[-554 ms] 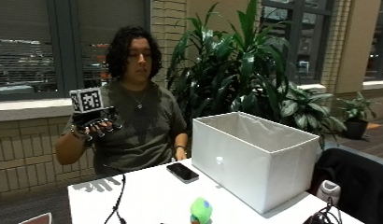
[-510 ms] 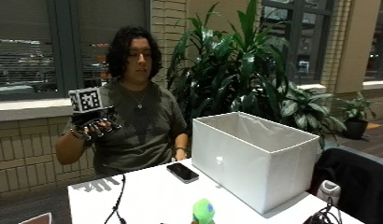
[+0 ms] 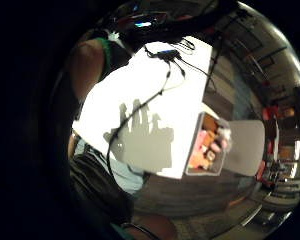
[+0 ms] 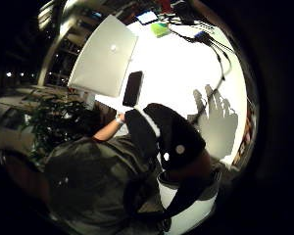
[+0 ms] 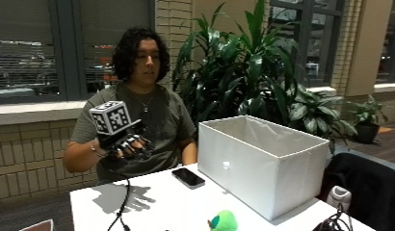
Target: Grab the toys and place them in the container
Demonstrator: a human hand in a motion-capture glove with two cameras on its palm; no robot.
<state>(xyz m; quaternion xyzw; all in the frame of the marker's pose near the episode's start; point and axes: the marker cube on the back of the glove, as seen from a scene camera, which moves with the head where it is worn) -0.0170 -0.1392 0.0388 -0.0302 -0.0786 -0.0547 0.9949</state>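
Note:
My gloved right hand point(image 5: 128, 147) hangs in the air above the left part of the white table point(image 5: 159, 197), fingers spread and relaxed, holding nothing. Its spread shadow point(image 3: 140, 142) falls on the tabletop. A green round toy point(image 5: 223, 222) lies near the table's front edge, also seen as the green toy point(image 4: 160, 29) in the thumb side view. The tall white fabric container point(image 5: 261, 161) stands open on the right half of the table, well away from the hand; its inside is hidden here.
A black phone point(image 5: 188, 177) lies on the table beside the container. A black cable point(image 5: 122, 207) runs down from the hand across the table. A small bin holding pink and orange toys point(image 3: 208, 145) sits beside the table edge. Large plants stand behind.
My hand has come down a little and moved towards the container. The green toy, phone and container have not moved.

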